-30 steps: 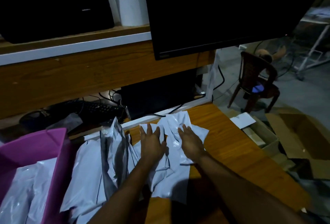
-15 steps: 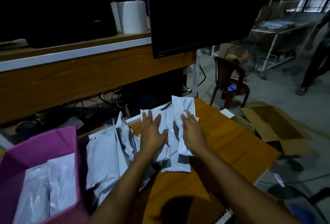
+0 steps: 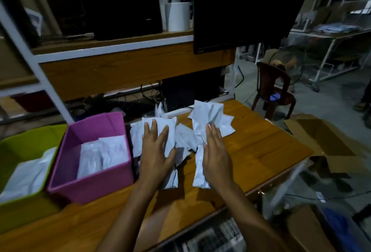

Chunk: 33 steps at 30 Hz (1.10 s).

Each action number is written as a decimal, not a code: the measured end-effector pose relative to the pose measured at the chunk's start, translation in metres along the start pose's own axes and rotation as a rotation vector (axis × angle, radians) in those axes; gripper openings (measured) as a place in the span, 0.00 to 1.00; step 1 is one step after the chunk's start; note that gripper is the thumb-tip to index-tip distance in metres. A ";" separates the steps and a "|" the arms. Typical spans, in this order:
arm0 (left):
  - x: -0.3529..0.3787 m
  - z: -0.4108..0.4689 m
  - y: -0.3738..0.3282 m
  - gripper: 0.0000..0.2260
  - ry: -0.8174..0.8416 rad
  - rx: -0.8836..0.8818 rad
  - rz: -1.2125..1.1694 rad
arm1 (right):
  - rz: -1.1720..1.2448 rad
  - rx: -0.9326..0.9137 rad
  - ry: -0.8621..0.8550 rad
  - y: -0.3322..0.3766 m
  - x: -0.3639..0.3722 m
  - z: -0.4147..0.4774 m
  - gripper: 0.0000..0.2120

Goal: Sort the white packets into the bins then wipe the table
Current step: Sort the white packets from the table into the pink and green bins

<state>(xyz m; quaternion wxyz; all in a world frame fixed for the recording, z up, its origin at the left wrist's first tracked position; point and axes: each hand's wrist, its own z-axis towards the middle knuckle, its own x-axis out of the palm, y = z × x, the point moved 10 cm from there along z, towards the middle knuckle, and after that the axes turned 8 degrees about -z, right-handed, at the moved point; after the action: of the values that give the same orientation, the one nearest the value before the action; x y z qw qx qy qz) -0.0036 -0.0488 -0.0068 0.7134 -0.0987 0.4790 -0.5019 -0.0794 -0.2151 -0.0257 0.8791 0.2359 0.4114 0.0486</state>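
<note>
Several white packets lie on the wooden table (image 3: 261, 147). My left hand (image 3: 155, 151) rests flat, fingers spread, on the left heap of packets (image 3: 162, 126). My right hand (image 3: 215, 151) lies with straight fingers against a long crumpled packet (image 3: 200, 129) that runs from the table's back edge toward me. A pink bin (image 3: 90, 185) stands just left of my left hand and holds white packets (image 3: 104, 151). A green bin (image 3: 22, 143) at the far left also holds white packets (image 3: 26, 175).
A dark monitor (image 3: 247, 6) hangs over the table's back. A wooden shelf (image 3: 112, 66) carries a black device and a white roll (image 3: 177, 16). A brown chair (image 3: 273, 89) and an open cardboard box (image 3: 321, 137) stand on the floor at the right, past the table's edge.
The view has tilted and widened, so the green bin has come into sight. My hands have drawn apart, splitting the packets into a left and a right heap.
</note>
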 end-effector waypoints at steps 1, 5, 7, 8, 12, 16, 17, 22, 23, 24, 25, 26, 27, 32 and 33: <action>-0.013 -0.011 0.003 0.29 -0.007 -0.014 0.018 | 0.031 -0.004 0.013 0.015 0.001 -0.008 0.24; -0.076 -0.047 0.016 0.29 -0.063 -0.061 0.079 | 0.107 -0.105 0.051 0.085 0.006 -0.029 0.25; -0.113 -0.061 0.029 0.30 -0.113 -0.082 0.113 | 0.153 -0.151 0.074 0.121 0.014 -0.037 0.25; -0.132 -0.067 0.037 0.31 -0.136 -0.094 0.127 | 0.169 -0.171 0.087 0.139 0.019 -0.041 0.25; -0.203 -0.085 0.077 0.32 -0.205 -0.141 0.176 | 0.209 -0.273 0.137 0.212 0.045 -0.051 0.26; -0.260 -0.092 0.114 0.30 -0.253 -0.173 0.215 | 0.251 -0.307 0.130 0.272 0.067 -0.049 0.25; -0.274 -0.091 0.124 0.30 -0.259 -0.180 0.225 | 0.263 -0.316 0.132 0.287 0.074 -0.048 0.25; -0.333 -0.082 0.194 0.31 -0.226 -0.206 0.286 | 0.314 -0.324 0.186 0.363 0.125 -0.039 0.26; -0.341 -0.079 0.211 0.31 -0.206 -0.214 0.297 | 0.318 -0.326 0.195 0.377 0.135 -0.037 0.25; -0.349 -0.076 0.228 0.32 -0.181 -0.226 0.309 | 0.318 -0.327 0.205 0.391 0.146 -0.034 0.25; -0.356 -0.072 0.246 0.32 -0.156 -0.239 0.319 | 0.316 -0.323 0.219 0.404 0.159 -0.032 0.25; -0.362 -0.068 0.264 0.32 -0.132 -0.251 0.321 | 0.316 -0.318 0.233 0.415 0.172 -0.029 0.25; -0.368 -0.062 0.280 0.32 -0.110 -0.261 0.315 | 0.314 -0.311 0.247 0.426 0.184 -0.026 0.25; -0.371 -0.035 0.349 0.31 0.056 -0.298 0.323 | 0.279 -0.242 0.348 0.462 0.248 -0.013 0.24; -0.366 -0.031 0.362 0.31 0.117 -0.321 0.331 | 0.271 -0.232 0.373 0.466 0.261 -0.011 0.24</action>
<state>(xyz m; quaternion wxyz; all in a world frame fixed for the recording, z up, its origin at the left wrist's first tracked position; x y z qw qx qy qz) 0.1837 0.4308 -0.0343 0.7321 -0.1017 0.6029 -0.3005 0.1342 0.2740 -0.0028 0.7946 0.1736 0.5227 0.2556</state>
